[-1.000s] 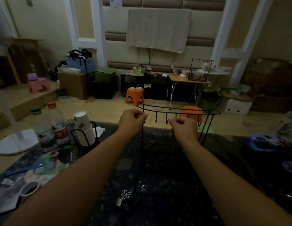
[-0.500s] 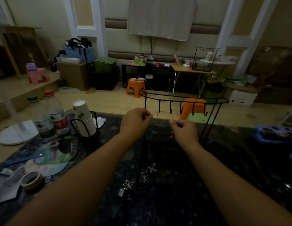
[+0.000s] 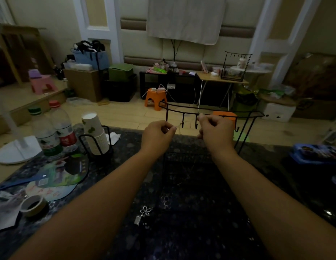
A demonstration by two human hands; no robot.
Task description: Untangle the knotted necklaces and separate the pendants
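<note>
Over the dark speckled table, both hands are hovering at the level of the hook bar of a black wire jewelry stand. The left hand is curling its fingers, with thumb and forefinger pinching one end of a thin necklace chain. The right hand is likewise pinching the chain between thumb and fingertips, just beside one of the small hanging hooks. The chain itself is barely showing between the two hands, and a faint strand is trailing down toward the mesh base of the stand; how it runs further down is too dim to tell. Nearer the viewer, a silver flower pendant is lying flat on the table, with a small rectangular tag just beside it and another faint glinting pendant close to its right. Off to the left, two plastic water bottles are standing near a stack of paper cups sitting in a black wire holder, and a roll of tape is resting near the table's edge.
</note>
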